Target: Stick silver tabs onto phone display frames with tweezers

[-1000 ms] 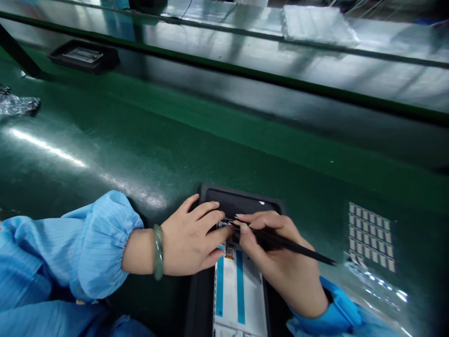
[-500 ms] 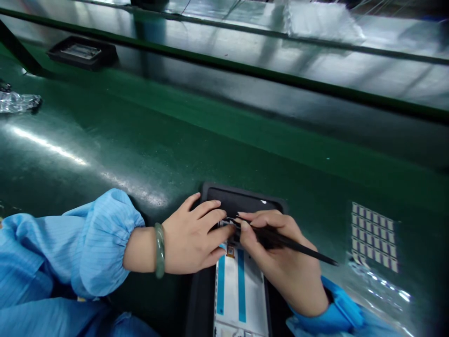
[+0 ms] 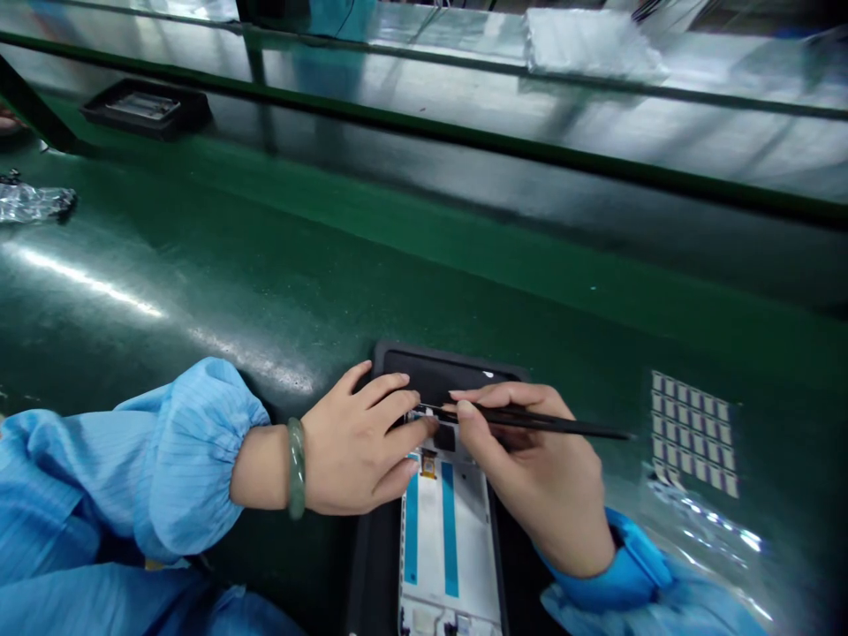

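A phone frame, silvery white with two blue adhesive strips, lies in a black tray. My left hand rests over the upper left of the frame, palm down with its fingers spread. Its index fingertip touches the top end of the frame. Black tweezers are pinched between the thumb and fingers of my right hand. Their tips point left at the frame's top, close by my left fingertips; what they touch there is too small to make out. A small orange-brown flex connector shows below the left fingers.
On the right lies a sheet of small stickers or pads, with clear plastic film below it. Another black tray stands at the back left, near a crumpled clear bag. A raised shelf edge crosses behind the green bench.
My right hand has turned the tweezers flatter, their rear end rising. The left hand stays on the frame. The whole view has shifted slightly.
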A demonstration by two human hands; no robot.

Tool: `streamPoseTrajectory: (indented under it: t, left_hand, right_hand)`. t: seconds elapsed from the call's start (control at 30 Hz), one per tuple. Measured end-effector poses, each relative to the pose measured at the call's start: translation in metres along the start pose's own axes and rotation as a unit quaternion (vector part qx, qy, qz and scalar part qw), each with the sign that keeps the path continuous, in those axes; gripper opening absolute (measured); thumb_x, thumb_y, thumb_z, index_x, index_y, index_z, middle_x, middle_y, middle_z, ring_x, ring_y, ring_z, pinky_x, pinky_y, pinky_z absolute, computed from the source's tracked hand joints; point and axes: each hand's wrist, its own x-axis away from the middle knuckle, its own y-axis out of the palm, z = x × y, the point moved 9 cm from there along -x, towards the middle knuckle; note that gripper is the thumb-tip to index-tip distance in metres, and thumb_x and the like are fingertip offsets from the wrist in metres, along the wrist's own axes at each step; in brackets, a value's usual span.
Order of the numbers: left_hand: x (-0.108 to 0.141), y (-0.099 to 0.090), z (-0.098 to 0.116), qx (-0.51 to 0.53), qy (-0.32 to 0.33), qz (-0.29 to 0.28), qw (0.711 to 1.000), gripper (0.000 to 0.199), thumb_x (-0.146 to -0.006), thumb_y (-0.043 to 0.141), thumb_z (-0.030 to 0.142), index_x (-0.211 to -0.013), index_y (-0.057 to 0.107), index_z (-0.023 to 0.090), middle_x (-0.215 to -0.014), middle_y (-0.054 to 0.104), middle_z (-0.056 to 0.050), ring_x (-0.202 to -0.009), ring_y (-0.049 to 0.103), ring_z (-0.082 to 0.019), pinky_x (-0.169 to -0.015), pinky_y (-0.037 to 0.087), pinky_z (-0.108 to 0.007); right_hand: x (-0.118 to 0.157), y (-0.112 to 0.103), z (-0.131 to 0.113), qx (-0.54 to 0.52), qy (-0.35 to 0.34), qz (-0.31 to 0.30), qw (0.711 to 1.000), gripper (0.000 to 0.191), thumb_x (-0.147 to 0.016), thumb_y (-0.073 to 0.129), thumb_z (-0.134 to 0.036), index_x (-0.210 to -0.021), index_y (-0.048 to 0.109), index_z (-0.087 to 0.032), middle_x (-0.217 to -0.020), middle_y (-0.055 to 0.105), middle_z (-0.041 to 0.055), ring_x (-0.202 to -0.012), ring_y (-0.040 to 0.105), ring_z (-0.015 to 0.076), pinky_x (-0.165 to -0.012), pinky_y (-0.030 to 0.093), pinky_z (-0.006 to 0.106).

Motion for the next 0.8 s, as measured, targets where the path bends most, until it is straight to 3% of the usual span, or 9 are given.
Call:
streamPoseTrajectory:
  t: [0.13, 0.37, 0.5, 0.67, 0.8]
  left_hand:
    - [0.0, 0.0, -0.001, 0.016, -0.009, -0.004, 1.0, 0.041, -0.088, 0.044, 0.036, -0.124, 0.05, 0.017, -0.123, 0.053, -0.011, -0.125, 0.039, -0.029, -0.102, 0.032, -0.054]
    - [0.0, 0.001, -0.001, 0.024, -0.012, -0.001, 1.0, 0.042, -0.087, 0.045, 0.037, -0.125, 0.05, 0.017, -0.124, 0.053, -0.011, -0.125, 0.039, -0.029, -0.103, 0.03, -0.055]
    - [0.0, 0.0, -0.001, 0.022, -0.01, 0.004, 1.0, 0.042, -0.087, 0.046, 0.037, -0.123, 0.05, 0.016, -0.123, 0.054, -0.011, -0.125, 0.039, -0.029, -0.102, 0.031, -0.054]
    - [-0.001, 0.0, -0.001, 0.016, -0.005, 0.006, 1.0, 0.041, -0.087, 0.045, 0.037, -0.122, 0.05, 0.015, -0.122, 0.054, -0.011, -0.124, 0.041, -0.029, -0.101, 0.032, -0.054]
    - [-0.001, 0.0, -0.001, 0.015, -0.005, 0.006, 1.0, 0.042, -0.087, 0.046, 0.037, -0.123, 0.05, 0.016, -0.123, 0.054, -0.011, -0.124, 0.041, -0.029, -0.101, 0.032, -0.054]
  right_hand:
    - [0.001, 0.0, -0.001, 0.049, -0.01, 0.004, 0.999, 0.012, -0.083, 0.062, -0.023, -0.089, 0.052, -0.023, -0.086, 0.065, 0.0035, -0.077, 0.067, 0.0206, -0.066, 0.056, 0.033]
    - [0.001, -0.003, 0.001, 0.014, -0.003, 0.011, 1.0, 0.012, -0.083, 0.062, -0.022, -0.088, 0.051, -0.024, -0.082, 0.065, 0.0014, -0.073, 0.067, 0.0179, -0.061, 0.056, 0.027]
    - [0.0, 0.002, -0.008, 0.064, -0.04, -0.006, 0.997, 0.013, -0.083, 0.06, -0.02, -0.088, 0.05, -0.025, -0.084, 0.063, 0.0019, -0.076, 0.066, 0.0195, -0.066, 0.054, 0.032]
    - [0.0, 0.008, -0.023, 0.117, -0.097, -0.02, 0.988, 0.013, -0.082, 0.057, -0.016, -0.087, 0.049, -0.026, -0.081, 0.061, 0.0003, -0.073, 0.064, 0.0186, -0.061, 0.051, 0.03]
    - [-0.004, 0.002, -0.01, 0.061, -0.03, -0.015, 0.998, 0.01, -0.083, 0.058, -0.02, -0.086, 0.05, -0.025, -0.081, 0.064, 0.0013, -0.071, 0.066, 0.0188, -0.059, 0.054, 0.029]
